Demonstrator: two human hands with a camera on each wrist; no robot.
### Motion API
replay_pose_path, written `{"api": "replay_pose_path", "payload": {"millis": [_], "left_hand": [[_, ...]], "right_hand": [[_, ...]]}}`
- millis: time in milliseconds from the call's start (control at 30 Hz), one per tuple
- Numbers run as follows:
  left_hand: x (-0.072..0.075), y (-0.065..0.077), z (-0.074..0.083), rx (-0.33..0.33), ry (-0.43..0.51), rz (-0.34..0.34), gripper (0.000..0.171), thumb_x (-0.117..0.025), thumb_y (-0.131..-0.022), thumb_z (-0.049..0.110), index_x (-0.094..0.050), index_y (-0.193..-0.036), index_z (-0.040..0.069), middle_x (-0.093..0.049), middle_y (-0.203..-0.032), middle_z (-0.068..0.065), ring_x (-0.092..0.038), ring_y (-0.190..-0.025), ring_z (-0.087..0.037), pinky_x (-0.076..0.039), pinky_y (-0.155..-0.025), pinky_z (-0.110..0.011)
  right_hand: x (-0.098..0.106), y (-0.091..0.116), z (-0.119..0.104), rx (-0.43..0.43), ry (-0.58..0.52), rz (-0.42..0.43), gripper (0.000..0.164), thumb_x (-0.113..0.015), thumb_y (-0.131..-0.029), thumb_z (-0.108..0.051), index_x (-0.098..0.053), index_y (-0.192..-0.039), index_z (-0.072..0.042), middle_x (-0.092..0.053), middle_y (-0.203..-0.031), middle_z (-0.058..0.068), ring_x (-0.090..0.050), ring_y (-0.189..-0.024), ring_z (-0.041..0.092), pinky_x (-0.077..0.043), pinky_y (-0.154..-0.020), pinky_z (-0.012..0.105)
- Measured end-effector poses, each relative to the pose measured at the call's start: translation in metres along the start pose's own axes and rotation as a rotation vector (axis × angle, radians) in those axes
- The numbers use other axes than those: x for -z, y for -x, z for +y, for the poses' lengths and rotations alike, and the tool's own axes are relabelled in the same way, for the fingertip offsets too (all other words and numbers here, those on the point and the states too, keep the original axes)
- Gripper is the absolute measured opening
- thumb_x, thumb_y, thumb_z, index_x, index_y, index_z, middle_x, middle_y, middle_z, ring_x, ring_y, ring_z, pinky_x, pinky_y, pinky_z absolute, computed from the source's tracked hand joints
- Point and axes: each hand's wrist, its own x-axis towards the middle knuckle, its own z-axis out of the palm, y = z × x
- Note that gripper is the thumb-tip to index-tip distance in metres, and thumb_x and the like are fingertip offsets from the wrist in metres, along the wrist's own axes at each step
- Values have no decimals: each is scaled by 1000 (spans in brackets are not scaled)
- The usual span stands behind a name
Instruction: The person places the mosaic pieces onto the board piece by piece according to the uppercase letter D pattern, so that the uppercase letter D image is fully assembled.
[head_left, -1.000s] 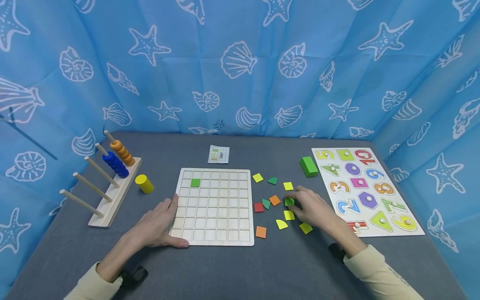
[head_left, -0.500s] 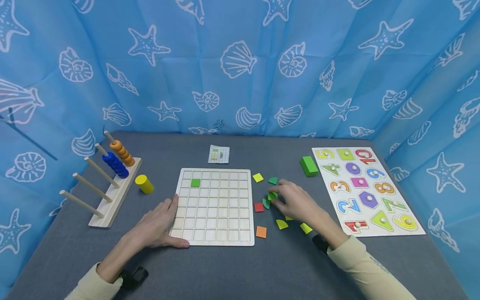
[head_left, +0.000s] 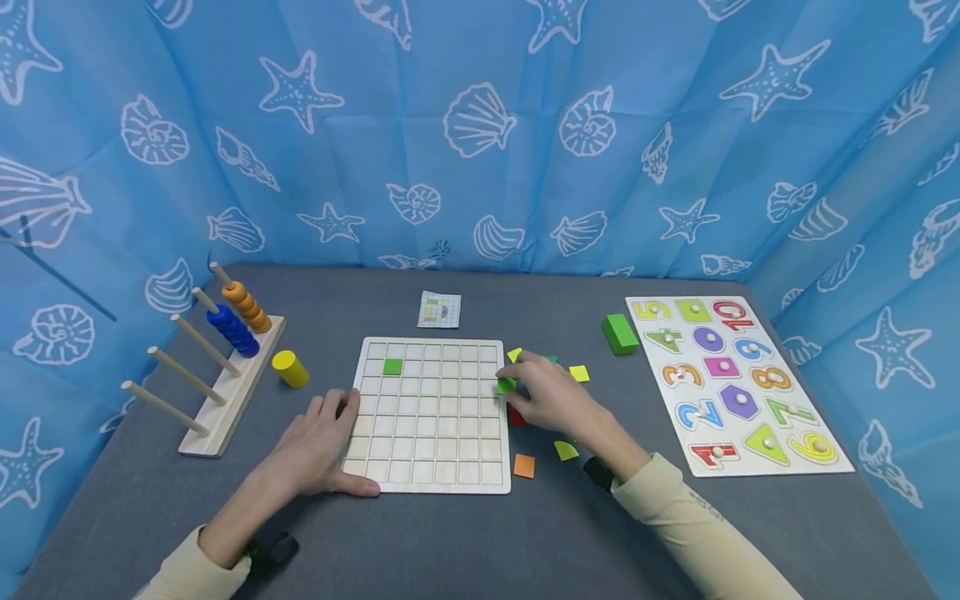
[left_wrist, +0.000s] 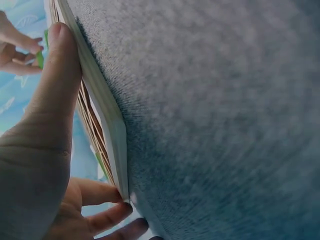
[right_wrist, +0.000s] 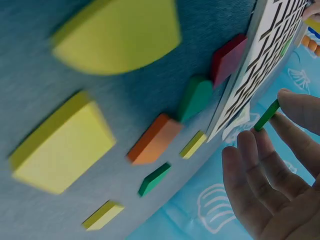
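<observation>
My right hand [head_left: 553, 392] pinches a light green square tile [head_left: 506, 385] between thumb and fingertips, above the right edge of the wooden grid board [head_left: 435, 429]. In the right wrist view the green tile [right_wrist: 267, 115] is seen edge-on, clear of the table. My left hand [head_left: 318, 446] rests against the board's lower left corner, fingers along the left side, straight thumb at the front edge. The left wrist view shows the thumb [left_wrist: 57, 75] touching the board's rim [left_wrist: 107, 110]. Another green square tile [head_left: 392, 367] lies in an upper-left cell of the board.
Loose tiles, including an orange square [head_left: 524, 466] and a yellow quarter-round [head_left: 566, 451], lie right of the board. Behind it is a printed card [head_left: 438, 310]. A peg stand [head_left: 247, 379] and yellow cylinder [head_left: 289, 369] stand left; a green block [head_left: 619, 334] and number puzzle [head_left: 738, 383] lie right.
My right hand has taken the green tile up from among the loose tiles and moved it left to the board's right edge. The left hand has stayed at the board's corner.
</observation>
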Motion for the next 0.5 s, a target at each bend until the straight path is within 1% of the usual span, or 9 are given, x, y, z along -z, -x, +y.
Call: {"api": "replay_pose_path", "payload": {"millis": [67,167,233,367,500], "left_hand": [[1,1,1,0,-14,14,142,-75,-57,87,-33,-156,-7,-43,-150,-29,-49,-128,-45,-51,-92,-59],[2,2,3,-4,-30,22,141,-77,-58,86,-34,-154,-8,-42,-153,-30,-46,-136,-50,-50,-97,-64],[3,2,4,-7,-43,29,140,-77,-58,85,-36,-153,-9,-43,-153,-30,-46,-137,-51,-50,-98,-66],[3,2,4,-24,-77,53,139,-77,-57,86,-39,-151,-9,-46,-150,-30,-49,-136,-51,-53,-94,-65],[4,1,3,-36,-101,60,139,-76,-57,87,-40,-151,-9,-47,-150,-30,-50,-135,-52,-54,-93,-64]], "right_hand": [[-2,-4,-3,11,0,-1,29,-75,-91,-7,-74,-119,0,-70,-106,13,-51,-76,15,-40,-59,21],[-4,-10,-9,19,6,0,29,-75,-91,-7,-74,-119,0,-70,-107,13,-52,-76,15,-41,-60,22],[-5,-14,-12,23,7,1,29,-75,-91,-7,-74,-119,0,-70,-107,13,-53,-76,16,-42,-60,22],[-10,-21,-17,29,5,-6,28,-75,-92,-8,-75,-119,-2,-70,-107,13,-56,-78,17,-43,-62,23],[-14,-29,-22,32,17,-5,28,-75,-92,-10,-75,-119,-4,-70,-108,11,-58,-80,17,-46,-63,24]]}}
